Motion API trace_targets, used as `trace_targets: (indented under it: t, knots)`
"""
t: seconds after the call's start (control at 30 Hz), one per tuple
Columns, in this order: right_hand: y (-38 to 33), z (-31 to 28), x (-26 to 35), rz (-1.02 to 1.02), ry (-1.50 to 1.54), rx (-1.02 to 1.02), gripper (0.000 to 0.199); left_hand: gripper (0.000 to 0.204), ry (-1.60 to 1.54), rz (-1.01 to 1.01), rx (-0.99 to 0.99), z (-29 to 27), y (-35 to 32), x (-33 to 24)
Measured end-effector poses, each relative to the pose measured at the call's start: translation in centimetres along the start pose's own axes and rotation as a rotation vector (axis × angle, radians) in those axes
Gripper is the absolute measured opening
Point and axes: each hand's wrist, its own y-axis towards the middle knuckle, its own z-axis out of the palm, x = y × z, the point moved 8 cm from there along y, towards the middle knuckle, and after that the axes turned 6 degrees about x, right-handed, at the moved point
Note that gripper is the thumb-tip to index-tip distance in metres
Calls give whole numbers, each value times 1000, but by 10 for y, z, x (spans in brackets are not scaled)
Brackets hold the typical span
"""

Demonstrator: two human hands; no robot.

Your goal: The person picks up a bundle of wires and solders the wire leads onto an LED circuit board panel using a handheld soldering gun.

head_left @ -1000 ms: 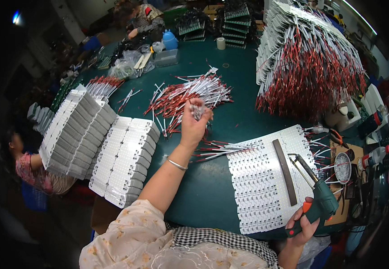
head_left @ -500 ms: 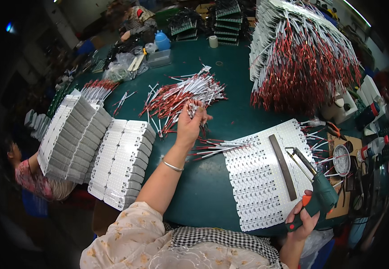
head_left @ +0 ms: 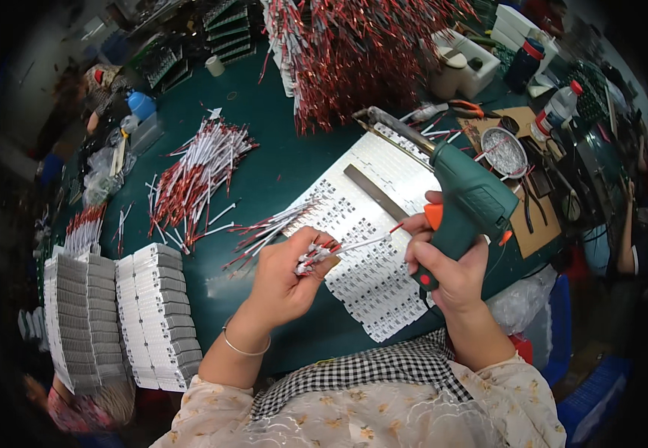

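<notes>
My left hand [head_left: 283,280] is closed round a bundle of short white wires with red ends [head_left: 316,257]. One wire sticks out of it toward my right hand [head_left: 447,272], whose forefinger and thumb are near its red tip; whether they touch it I cannot tell. My right hand grips a green pistol-shaped soldering gun [head_left: 469,194] with an orange trigger, its metal tip pointing to the far left. Beneath both lies a sheet of joined white circuit boards [head_left: 383,299], with a dark flat bar [head_left: 376,192] across it. Loose wires [head_left: 275,228] rest at its left edge.
A heap of red-and-white wires [head_left: 197,172] lies left of centre. Stacked white boards [head_left: 156,313] stand at near left; a tall wired stack [head_left: 354,60] stands at the back. On the right are a round dish [head_left: 504,151], pliers [head_left: 473,110] and a bottle [head_left: 559,108].
My left hand has come from the wire heap to the board sheet with its bundle. My right hand has raised the soldering gun and moved it closer to the left hand. The view has turned right.
</notes>
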Motion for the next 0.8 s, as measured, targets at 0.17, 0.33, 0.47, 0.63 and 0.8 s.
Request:
trace_targets:
  t: [0.17,0.33,0.47,0.63,0.8]
  knots:
    - [-1,3,1,-2,-51,-9,55,9,-31,-83,115,24,-7,8]
    - [-2,7,2,-33,-115,-4,50,7,-403,-274,11,27,-22,38]
    - [-6,-3,9,-81,-149,-32,52,8,-309,-165,-213,1,-36,54]
    - [-10,0,-2,-34,-190,26,55,25,-526,-109,-357,4,-53,94]
    - [-10,10,-11,24,-190,82,55,23,-314,-269,-307,-9,-54,72]
